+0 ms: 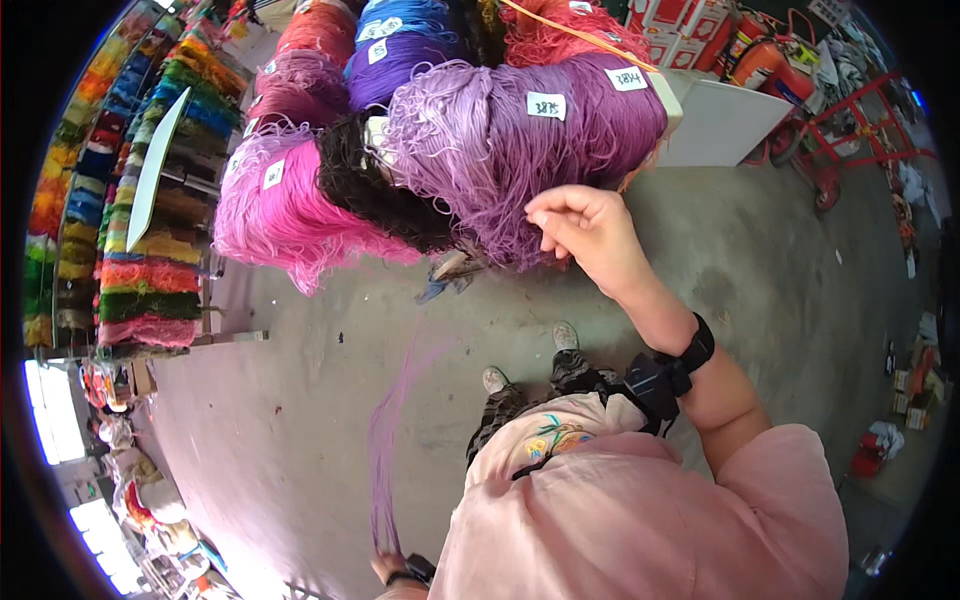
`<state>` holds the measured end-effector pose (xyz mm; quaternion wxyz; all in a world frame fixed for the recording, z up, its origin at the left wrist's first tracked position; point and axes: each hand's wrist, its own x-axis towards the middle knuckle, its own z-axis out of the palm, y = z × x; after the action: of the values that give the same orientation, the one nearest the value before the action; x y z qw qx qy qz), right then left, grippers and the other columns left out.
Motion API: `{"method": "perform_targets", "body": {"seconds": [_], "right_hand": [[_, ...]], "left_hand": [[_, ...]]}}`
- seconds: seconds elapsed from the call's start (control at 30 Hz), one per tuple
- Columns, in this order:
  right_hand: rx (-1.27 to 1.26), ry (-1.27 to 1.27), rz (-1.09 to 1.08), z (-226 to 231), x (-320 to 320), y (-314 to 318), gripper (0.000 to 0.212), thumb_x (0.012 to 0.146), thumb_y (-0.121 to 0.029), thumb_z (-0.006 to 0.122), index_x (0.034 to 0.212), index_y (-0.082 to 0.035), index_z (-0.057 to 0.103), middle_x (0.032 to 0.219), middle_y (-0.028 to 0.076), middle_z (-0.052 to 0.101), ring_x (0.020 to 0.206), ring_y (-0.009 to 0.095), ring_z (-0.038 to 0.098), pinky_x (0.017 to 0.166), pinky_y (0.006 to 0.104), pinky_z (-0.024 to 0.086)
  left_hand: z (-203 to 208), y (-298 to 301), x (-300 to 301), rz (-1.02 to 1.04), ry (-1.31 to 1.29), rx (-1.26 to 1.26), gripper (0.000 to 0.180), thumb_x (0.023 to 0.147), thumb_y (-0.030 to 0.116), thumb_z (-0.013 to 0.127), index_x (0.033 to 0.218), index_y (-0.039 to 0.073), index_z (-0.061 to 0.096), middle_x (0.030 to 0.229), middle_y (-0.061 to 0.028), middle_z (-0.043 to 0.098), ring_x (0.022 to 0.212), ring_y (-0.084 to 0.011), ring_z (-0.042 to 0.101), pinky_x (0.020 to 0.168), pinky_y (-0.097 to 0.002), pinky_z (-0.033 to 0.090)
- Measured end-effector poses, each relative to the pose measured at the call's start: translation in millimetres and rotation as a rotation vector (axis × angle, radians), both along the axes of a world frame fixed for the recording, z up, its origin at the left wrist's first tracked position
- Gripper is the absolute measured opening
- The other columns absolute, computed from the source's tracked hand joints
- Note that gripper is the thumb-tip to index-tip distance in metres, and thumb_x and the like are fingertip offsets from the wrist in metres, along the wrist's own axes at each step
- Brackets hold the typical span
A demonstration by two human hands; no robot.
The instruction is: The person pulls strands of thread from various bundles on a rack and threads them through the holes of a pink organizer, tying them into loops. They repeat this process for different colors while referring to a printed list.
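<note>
A thick hank of light purple thread [450, 130] hangs in front of me among other coloured hanks, with a small white label on it. Just at its lower right edge is my right hand [590, 235], thumb and fingers pinched together. Whether a strand is between those fingertips I cannot make out. Down at the lower left, my left hand [386, 566] is closed on a bundle of long, loose purple threads [382, 450]. These threads rise in a curve from the hand over the floor and fade from sight below the hanks.
Pink hanks [290, 215] and a black hank [370, 190] hang left of the purple one. Racks of coloured yarn [150, 280] stand at the far left. A white panel [720, 120], a red hand truck [850, 125] and fire extinguishers [760, 65] are at the right.
</note>
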<state>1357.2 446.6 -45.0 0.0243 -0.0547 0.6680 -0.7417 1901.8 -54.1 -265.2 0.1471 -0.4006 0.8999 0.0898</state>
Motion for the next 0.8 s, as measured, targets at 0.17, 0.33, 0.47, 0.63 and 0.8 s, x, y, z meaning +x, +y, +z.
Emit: {"method": "perform_targets", "body": {"seconds": [0.17,0.33,0.47,0.63,0.8], "right_hand": [[-0.052,0.122,-0.184,3,0,-17,0.008,0.073,-0.002,0.055,0.079,0.002,0.058,0.06,0.001,0.056,0.048,0.003,0.05,0.042,0.0167,0.038],[0.226,0.389,-0.414,-1,-15,-32,0.007,0.069,-0.003,0.059,0.072,0.002,0.058,0.053,0.004,0.055,0.046,0.005,0.051,0.044,0.0198,0.04],[0.262,0.41,-0.437,-2,-20,-41,0.003,0.065,-0.001,0.058,0.066,0.002,0.057,0.052,0.006,0.054,0.047,0.007,0.052,0.044,0.0213,0.04],[0.125,0.355,-0.373,2,-13,-19,0.002,0.067,0.0,0.056,0.066,0.001,0.057,0.058,0.004,0.056,0.049,0.005,0.049,0.044,0.0183,0.037],[-0.394,0.005,-0.032,17,-7,-11,0.003,0.072,-0.001,0.052,0.075,-0.002,0.052,0.068,0.005,0.057,0.052,0.004,0.047,0.046,0.016,0.038]], "left_hand": [[-58,25,-6,1.011,0.564,0.256,0.03,0.074,0.013,0.053,0.094,-0.009,0.05,0.083,-0.0174,0.057,0.069,-0.0203,0.059,0.057,-0.0316,0.049],[26,158,-294,0.179,0.755,0.625,0.015,0.081,0.01,0.047,0.07,0.0,0.045,0.061,-0.0011,0.045,0.053,-0.0066,0.041,0.047,-0.0211,0.036],[136,236,-415,0.044,0.903,1.239,0.012,0.084,0.014,0.044,0.076,0.004,0.045,0.057,0.0006,0.041,0.049,-0.0072,0.037,0.044,-0.0198,0.031],[228,282,-463,0.221,0.665,2.196,0.015,0.086,0.019,0.039,0.086,0.006,0.046,0.05,0.0053,0.028,0.041,-0.0038,0.02,0.039,-0.0186,0.019],[250,306,-481,0.055,0.601,2.329,0.016,0.087,0.019,0.038,0.088,0.006,0.049,0.049,0.0057,0.024,0.039,-0.0041,0.018,0.038,-0.0187,0.018]]}}
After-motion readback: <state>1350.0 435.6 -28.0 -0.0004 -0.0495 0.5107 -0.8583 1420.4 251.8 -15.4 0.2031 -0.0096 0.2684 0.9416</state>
